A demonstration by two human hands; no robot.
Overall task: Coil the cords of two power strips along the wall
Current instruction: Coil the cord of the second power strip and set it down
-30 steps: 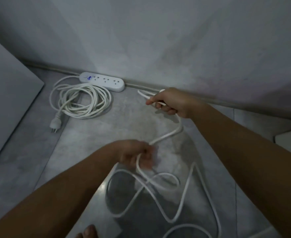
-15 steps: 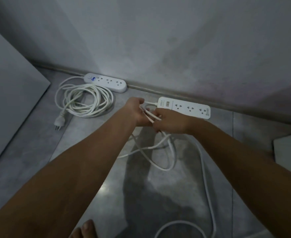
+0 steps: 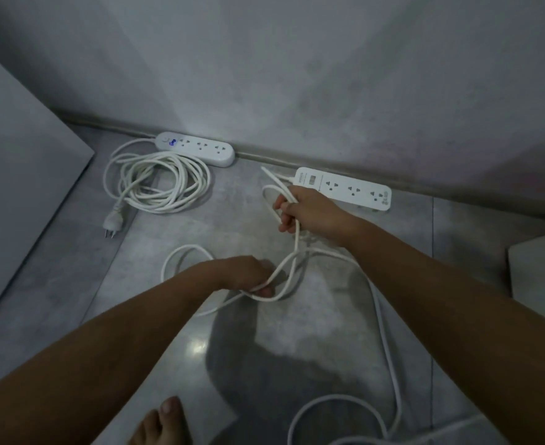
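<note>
Two white power strips lie against the wall. The left power strip (image 3: 197,148) has its cord (image 3: 158,181) coiled on the floor beside it, and its plug (image 3: 113,220) lies at the coil's near left. The right power strip (image 3: 345,187) has a loose cord (image 3: 383,332) that trails over the floor toward me. My right hand (image 3: 309,213) is shut on a few loops of this cord just left of the strip. Lower and to the left, my left hand (image 3: 245,274) grips a stretch of the same cord.
A grey panel (image 3: 17,187) leans at the left. A pale box corner (image 3: 541,271) sits at the right edge. My bare toes (image 3: 162,422) show at the bottom. The floor is grey tile, and a baseboard runs along the wall.
My left hand has drawn back from my right hand toward me, pulling a length of cord with it. My right hand stays by the right power strip with its loops.
</note>
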